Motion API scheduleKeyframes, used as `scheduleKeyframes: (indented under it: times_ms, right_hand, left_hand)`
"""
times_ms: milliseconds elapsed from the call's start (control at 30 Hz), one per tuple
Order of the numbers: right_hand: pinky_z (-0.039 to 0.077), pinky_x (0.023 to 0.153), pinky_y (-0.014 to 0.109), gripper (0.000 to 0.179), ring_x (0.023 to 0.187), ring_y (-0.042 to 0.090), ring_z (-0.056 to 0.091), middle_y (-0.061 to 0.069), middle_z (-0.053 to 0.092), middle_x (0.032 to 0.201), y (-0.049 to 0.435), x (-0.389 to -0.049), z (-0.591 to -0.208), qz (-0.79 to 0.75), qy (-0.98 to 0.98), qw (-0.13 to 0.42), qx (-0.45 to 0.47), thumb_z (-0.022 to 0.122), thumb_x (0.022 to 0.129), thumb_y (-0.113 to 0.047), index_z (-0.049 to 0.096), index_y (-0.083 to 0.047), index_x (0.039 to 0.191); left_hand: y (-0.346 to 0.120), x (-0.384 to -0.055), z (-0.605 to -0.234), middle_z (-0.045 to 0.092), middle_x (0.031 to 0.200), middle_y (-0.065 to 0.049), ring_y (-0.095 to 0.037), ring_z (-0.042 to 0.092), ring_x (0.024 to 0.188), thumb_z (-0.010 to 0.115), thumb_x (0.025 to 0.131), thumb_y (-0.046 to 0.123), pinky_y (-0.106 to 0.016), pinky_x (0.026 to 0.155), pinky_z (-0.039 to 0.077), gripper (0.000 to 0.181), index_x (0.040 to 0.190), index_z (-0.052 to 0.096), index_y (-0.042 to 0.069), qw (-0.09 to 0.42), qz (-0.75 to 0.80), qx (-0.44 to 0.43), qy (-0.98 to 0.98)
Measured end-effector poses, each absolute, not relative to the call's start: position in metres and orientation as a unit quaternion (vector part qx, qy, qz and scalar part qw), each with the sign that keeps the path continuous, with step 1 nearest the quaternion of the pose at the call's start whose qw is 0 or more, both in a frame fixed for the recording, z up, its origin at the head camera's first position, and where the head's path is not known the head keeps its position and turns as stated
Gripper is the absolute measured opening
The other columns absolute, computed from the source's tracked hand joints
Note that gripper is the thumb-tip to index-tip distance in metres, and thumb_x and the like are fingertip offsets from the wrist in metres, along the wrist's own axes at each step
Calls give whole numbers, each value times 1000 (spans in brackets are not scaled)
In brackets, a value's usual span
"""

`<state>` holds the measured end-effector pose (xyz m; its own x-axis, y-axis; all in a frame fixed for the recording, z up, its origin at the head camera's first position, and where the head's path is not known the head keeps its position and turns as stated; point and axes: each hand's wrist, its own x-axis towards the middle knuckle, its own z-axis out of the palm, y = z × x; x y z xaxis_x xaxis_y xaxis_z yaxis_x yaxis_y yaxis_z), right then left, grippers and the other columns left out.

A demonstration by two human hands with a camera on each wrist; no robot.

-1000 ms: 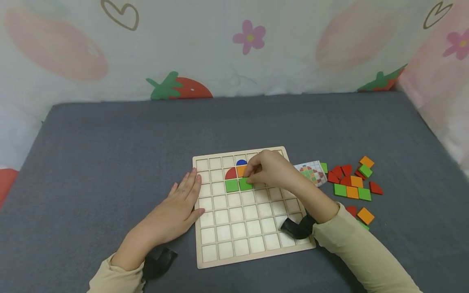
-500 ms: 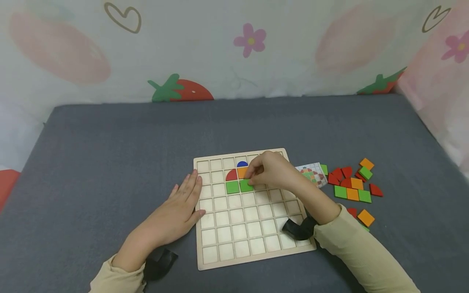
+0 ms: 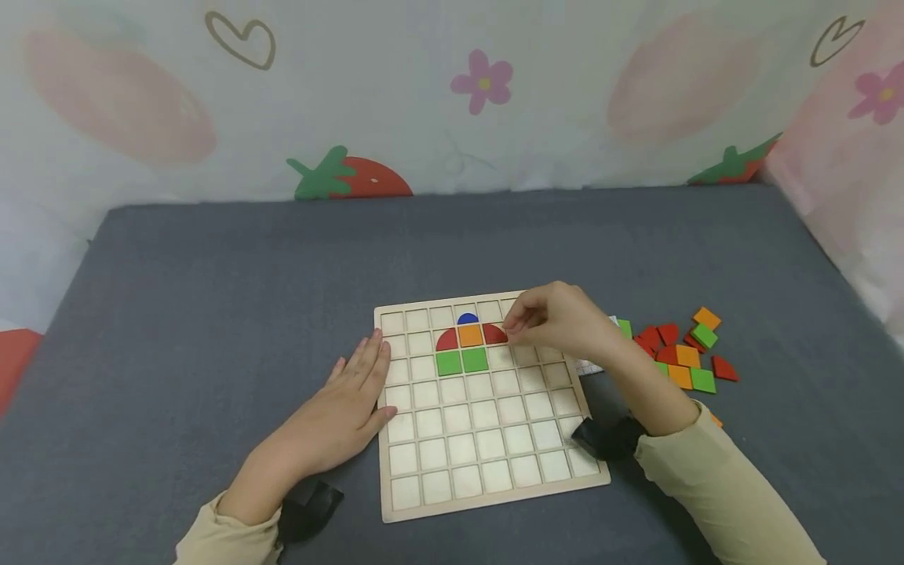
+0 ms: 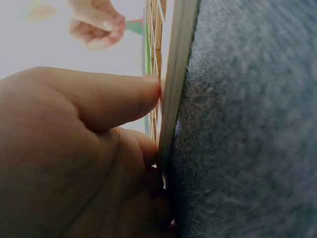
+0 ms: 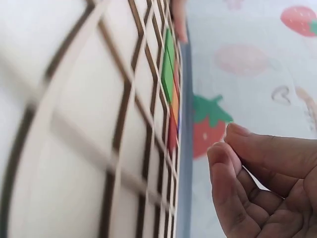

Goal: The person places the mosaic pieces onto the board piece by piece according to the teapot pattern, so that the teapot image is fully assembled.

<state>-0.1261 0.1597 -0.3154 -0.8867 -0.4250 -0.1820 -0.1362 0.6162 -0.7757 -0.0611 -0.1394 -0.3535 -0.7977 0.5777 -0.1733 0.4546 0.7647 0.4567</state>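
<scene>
A square wooden grid board [image 3: 462, 450] lies on the table. In its upper cells are a blue half-round tile [image 3: 468, 318], an orange square [image 3: 469, 336] between two red quarter-round tiles [image 3: 446, 340], and two green squares [image 3: 475, 360]. My left hand [image 3: 346, 400] rests along the board's left edge, fingers stretched out, thumb on the rim. Just beside the right-hand red tile, my right hand [image 3: 565, 322] hovers with loosely curled fingers. The right wrist view shows nothing between thumb [image 5: 237, 131] and forefinger; they stand off the board.
Loose red, orange and green tiles [image 3: 679, 377] lie in a heap to the right of the board. A printed pattern card [image 3: 589, 367] is partly hidden under my right forearm. Black straps [image 3: 307, 510] hang at both wrists. A patterned cloth [image 3: 565, 94] rises behind the table.
My right hand has moved right, away from the orange square, uncovering the red quarter-round tile beside it and more of the green square. The left hand has stayed in place.
</scene>
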Motion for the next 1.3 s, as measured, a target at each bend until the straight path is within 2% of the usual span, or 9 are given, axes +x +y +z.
scheduleKeyframes:
  times_ms: [333, 600, 833, 1033, 1300]
  right_hand:
    - [53, 69, 33, 16, 82, 22, 65, 10, 69, 91, 235, -104, -298, -412, 897, 143, -70, 68, 86, -5, 67, 2, 100]
    - [52, 65, 29, 24, 81, 19, 63, 11, 68, 96, 275, -98, -301, -392, 913, 111, -34, 69, 87, -16, 67, 1, 104]
    - [53, 71, 28, 25, 84, 18, 64, 13, 66, 99, 292, -103, -306, -384, 912, 140, -24, 66, 89, -11, 64, 3, 110]
    - [52, 72, 25, 24, 85, 12, 65, 11, 67, 98, 300, -108, -312, -357, 919, 164, -22, 64, 90, -7, 64, 3, 111]
    - [50, 70, 26, 25, 86, 18, 62, 8, 68, 98, 305, -111, -318, -323, 930, 176, -21, 67, 88, -12, 66, 1, 109]
  left_hand:
    - [-129, -68, -349, -1, 155, -20, -34, 2, 142, 48, 99, 25, -54, 111, 12, 70, 148, 8, -7, 167, 196, 297, 919]
    - [-127, -69, -349, -2, 155, -20, -34, 1, 142, 47, 99, 26, -54, 111, 12, 71, 148, 8, -7, 176, 192, 298, 918]
    - [-128, -69, -351, -2, 156, -20, -34, 1, 142, 48, 99, 26, -54, 111, 11, 71, 148, 7, -6, 172, 190, 294, 921]
    - [-132, -68, -350, -3, 156, -19, -33, 1, 142, 48, 99, 26, -54, 111, 11, 71, 148, 7, -5, 171, 195, 291, 921]
    - [-129, -69, -351, -2, 156, -19, -34, 2, 142, 48, 99, 25, -55, 111, 11, 71, 148, 8, -5, 171, 203, 295, 918]
